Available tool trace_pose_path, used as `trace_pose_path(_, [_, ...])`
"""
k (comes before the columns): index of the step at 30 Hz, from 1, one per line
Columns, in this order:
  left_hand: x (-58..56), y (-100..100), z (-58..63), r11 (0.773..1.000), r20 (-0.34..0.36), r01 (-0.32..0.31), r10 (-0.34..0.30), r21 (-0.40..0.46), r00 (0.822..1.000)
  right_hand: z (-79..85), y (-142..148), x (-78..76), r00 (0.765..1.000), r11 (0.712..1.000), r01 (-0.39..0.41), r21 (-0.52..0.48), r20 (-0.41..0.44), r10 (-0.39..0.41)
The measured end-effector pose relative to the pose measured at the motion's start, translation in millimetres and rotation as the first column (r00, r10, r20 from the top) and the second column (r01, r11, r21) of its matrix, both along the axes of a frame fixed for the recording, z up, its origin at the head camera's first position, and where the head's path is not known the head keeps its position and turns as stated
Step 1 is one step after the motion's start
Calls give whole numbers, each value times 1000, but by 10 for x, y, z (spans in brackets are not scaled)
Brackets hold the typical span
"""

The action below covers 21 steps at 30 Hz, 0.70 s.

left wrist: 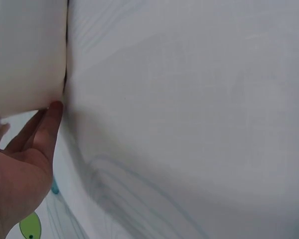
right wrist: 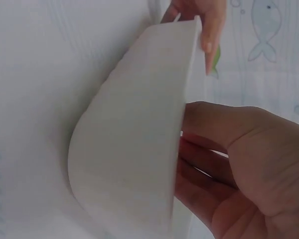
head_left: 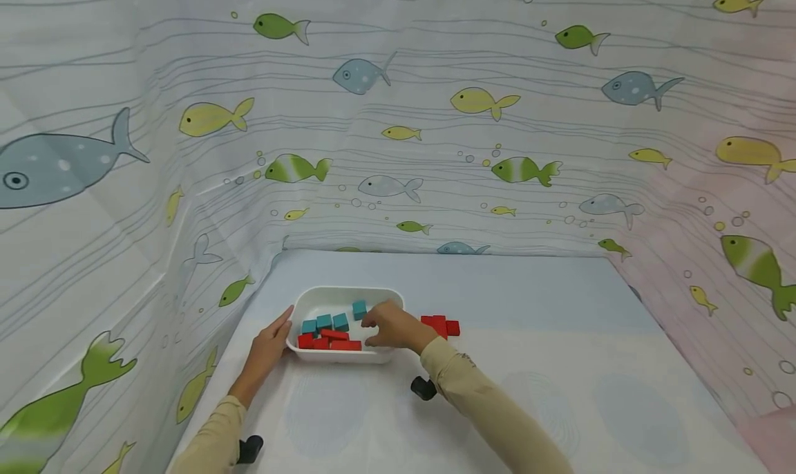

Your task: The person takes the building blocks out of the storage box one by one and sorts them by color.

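A white tray (head_left: 345, 358) holds several teal blocks (head_left: 340, 322) and several red blocks (head_left: 345, 345). My left hand (head_left: 271, 343) holds the tray's left end, with fingers on both sides of the rim. In the left wrist view, fingertips of the left hand (left wrist: 27, 154) press low against the tray's corner (left wrist: 30, 64). My right hand (head_left: 398, 325) reaches over the tray's right side, its thumb and fingers bent and apart. One teal block (head_left: 359, 310) lies just beside those fingers. The tray wall (right wrist: 134, 124) hides the right fingertips in the right wrist view.
A small cluster of red blocks (head_left: 440, 325) lies on the white tabletop (head_left: 497, 294), right of the tray and just past my right wrist. Fish-patterned cloth (head_left: 398, 184) hangs behind and along both sides. Black wrist cameras (head_left: 423, 389) hang under both forearms.
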<state>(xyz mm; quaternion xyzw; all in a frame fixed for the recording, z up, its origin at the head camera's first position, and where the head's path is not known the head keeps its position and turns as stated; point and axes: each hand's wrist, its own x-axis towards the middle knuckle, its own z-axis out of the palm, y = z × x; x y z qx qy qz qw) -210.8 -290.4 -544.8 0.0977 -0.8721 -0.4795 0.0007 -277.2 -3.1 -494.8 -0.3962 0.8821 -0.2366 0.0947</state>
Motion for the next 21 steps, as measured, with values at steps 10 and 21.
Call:
trace_pose_path(10, [-8,-3,-11,999,10,-3,4,-40,1000,-281,-215,-57,997,1000,-9,26,79,7])
trace_pose_path(21, [-12,-17,10,998,-6,2,-3,-62,1000,-325,-239,-57,990,1000,-12,-14,138,14])
